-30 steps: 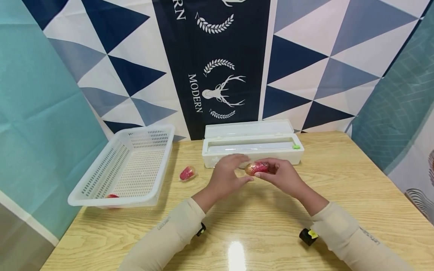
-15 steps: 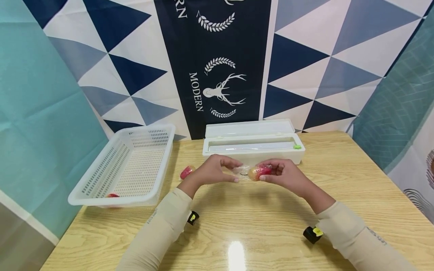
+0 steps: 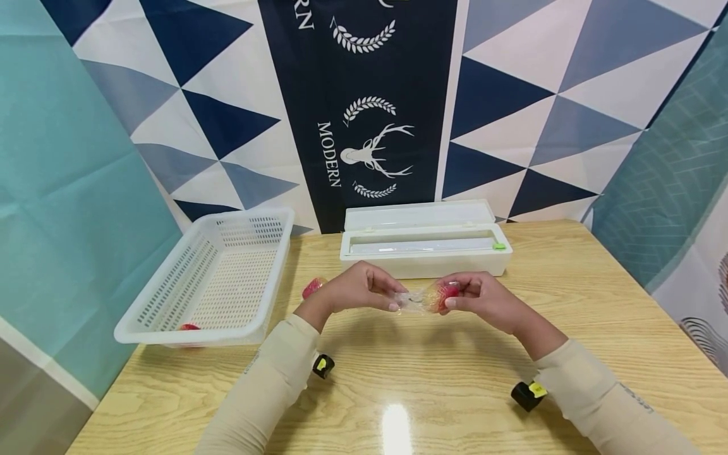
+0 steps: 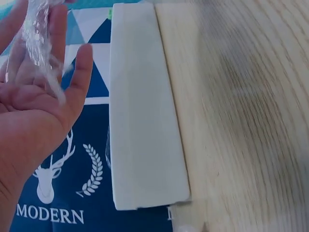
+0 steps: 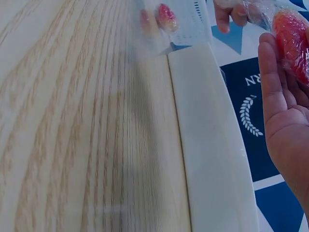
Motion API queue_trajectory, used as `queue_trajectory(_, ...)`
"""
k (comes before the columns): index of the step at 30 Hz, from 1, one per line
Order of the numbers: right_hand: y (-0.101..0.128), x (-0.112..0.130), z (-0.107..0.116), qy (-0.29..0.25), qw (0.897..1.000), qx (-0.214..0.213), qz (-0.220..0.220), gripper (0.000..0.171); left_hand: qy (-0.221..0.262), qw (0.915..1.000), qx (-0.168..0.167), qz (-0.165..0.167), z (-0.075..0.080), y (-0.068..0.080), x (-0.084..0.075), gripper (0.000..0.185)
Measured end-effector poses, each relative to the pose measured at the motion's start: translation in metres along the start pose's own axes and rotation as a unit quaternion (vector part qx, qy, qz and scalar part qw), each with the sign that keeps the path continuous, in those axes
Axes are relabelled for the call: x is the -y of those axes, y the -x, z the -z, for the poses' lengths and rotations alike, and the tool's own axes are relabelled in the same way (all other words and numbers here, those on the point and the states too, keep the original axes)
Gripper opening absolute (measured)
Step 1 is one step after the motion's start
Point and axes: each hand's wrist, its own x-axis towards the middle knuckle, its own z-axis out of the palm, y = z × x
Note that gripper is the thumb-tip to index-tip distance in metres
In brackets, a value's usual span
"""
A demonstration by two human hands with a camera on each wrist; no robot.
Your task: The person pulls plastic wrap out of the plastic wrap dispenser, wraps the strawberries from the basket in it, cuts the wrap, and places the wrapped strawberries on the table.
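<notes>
My right hand (image 3: 488, 302) holds a red-and-yellow fruit (image 3: 442, 296) wrapped in cling film, fingers and thumb around its right side. A twisted tail of clear cling film (image 3: 414, 299) stretches from the fruit's left end, and my left hand (image 3: 359, 289) pinches it between thumb and fingers. Both hands are raised over the table in front of the white box (image 3: 426, 263). In the right wrist view, the fruit (image 5: 291, 41) shows shiny, crinkled film over its skin. The left wrist view shows loose film (image 4: 38, 36) across the left fingers.
Another wrapped red fruit (image 3: 311, 287) lies on the wooden table (image 3: 455, 392), partly behind my left hand. At the left stands a white perforated basket (image 3: 277, 265) with a red item (image 3: 189, 327) near its front. The white box has its lid (image 3: 418, 216) raised against the patterned backdrop.
My left hand has moved left from beside the fruit, drawing out the film end and now pinching it. The right hand still holds the fruit and has shifted slightly right.
</notes>
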Motion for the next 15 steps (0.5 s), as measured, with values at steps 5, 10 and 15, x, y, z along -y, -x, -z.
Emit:
queue_trajectory(5, 0.004, -0.002, -0.003, -0.041, 0.999, 0.019, 0.023, 0.037, 0.032, 0.9991, 0.027, -0.011, -0.001, 0.003, 0.003, 0.02)
queue_trajectory(10, 0.008, -0.002, -0.006, -0.054, 0.998, 0.023, 0.031, 0.035, 0.013, 0.9991, 0.009, -0.039, -0.001, 0.007, 0.003, 0.027)
queue_trajectory(15, 0.01, 0.001, -0.005, 0.013, 0.998, -0.053, -0.011, 0.035, -0.112, 0.9781, -0.174, -0.017, -0.004, 0.011, -0.002, 0.018)
